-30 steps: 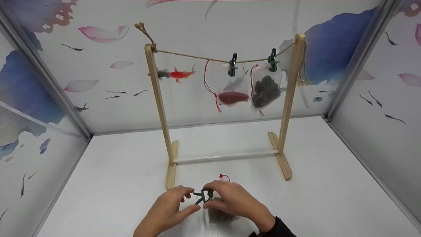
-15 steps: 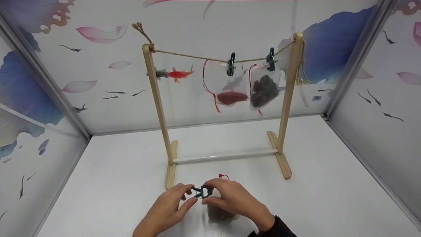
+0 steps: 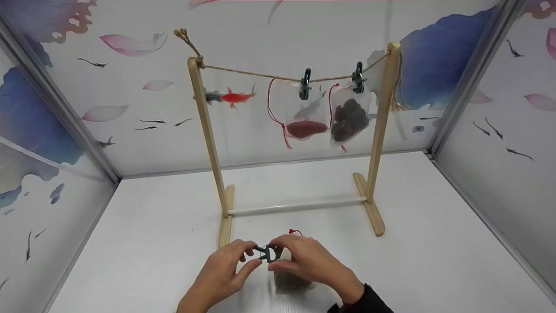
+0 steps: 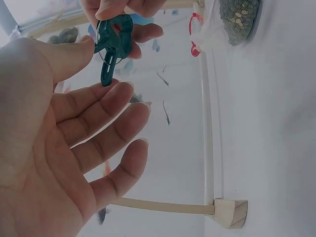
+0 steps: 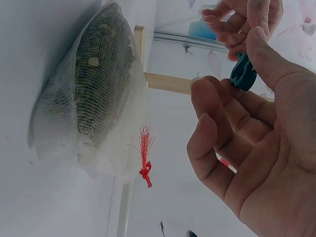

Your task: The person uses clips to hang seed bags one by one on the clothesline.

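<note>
A dark green spring clip (image 3: 268, 253) is held up between both hands, above the table. My left hand (image 3: 225, 268) pinches its two handles between thumb and index finger; the other fingers stand loosely out in the left wrist view. At the clip's jaw end, my right hand (image 3: 312, 261) grips it with thumb and fingers. A white mesh drawstring bag (image 5: 106, 79) with dark contents lies on the table below and behind the right hand, partly hidden by it in the head view. Its red drawstring tassel (image 5: 145, 163) shows in the right wrist view.
Beyond the hands stands a wooden frame (image 3: 208, 143) with a white crossbar (image 3: 295, 206) and a sagging twine line (image 3: 243, 71). Two similar clips hold a bag of red contents (image 3: 306, 129) and a bag of dark lumps (image 3: 349, 119) on the line. Printed panels enclose the table.
The clip's handles have been squeezed closer together by my left thumb and index finger. Both hands otherwise stay nearly in place; the head view has shifted slightly.
</note>
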The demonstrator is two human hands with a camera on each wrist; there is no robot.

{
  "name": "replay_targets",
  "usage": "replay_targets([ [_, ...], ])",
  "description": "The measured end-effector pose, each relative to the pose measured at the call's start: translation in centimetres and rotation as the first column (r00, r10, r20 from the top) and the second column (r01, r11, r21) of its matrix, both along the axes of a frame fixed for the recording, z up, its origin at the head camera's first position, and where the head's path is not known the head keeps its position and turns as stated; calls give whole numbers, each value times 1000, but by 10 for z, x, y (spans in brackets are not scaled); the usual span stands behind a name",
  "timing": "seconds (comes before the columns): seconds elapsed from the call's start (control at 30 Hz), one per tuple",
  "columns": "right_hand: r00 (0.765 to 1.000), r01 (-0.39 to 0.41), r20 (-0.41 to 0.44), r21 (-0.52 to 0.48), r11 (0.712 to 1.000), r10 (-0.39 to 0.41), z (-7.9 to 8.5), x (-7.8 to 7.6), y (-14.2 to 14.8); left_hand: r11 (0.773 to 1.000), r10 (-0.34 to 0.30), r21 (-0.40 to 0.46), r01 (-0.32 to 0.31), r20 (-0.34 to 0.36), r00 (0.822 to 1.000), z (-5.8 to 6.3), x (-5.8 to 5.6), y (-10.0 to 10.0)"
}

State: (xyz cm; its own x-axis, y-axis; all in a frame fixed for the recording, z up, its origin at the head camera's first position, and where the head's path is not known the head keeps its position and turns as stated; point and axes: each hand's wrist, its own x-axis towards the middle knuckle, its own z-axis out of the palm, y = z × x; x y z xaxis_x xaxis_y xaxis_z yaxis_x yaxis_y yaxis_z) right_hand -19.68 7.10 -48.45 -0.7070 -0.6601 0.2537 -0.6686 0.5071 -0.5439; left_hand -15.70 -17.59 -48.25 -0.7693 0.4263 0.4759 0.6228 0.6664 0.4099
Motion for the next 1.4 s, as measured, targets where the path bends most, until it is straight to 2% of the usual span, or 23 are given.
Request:
replay_targets([
  [0.2,1000,5,0,12,1000,-5,1,-2,2,1000,15,24,-14,-46,999,-2,-3,0],
  [0.43,999,51,19,-33,998,-50,6,-10,16,994,108,39,-106,-43,993,3,-4,-1],
  [0.6,991,132,27,-20,991,-132,8,-17,30,991,126,58,-121,-98,987,5,-5,-3],
  [0.77,964,257,52,46,965,-259,7,-22,40,989,132,82,-122,-136,982,4,-6,-5],
  [0.97,940,303,121,138,943,-320,-2,-24,41,986,156,83,-147,-113,981,5,-5,-6],
  [1.2,929,331,120,146,932,-349,-15,-26,41,985,160,76,-154,-82,984,3,-5,-5],
  [1.4,917,318,191,176,932,-349,-22,-29,38,986,152,80,-146,-74,986,3,-5,-5],
])
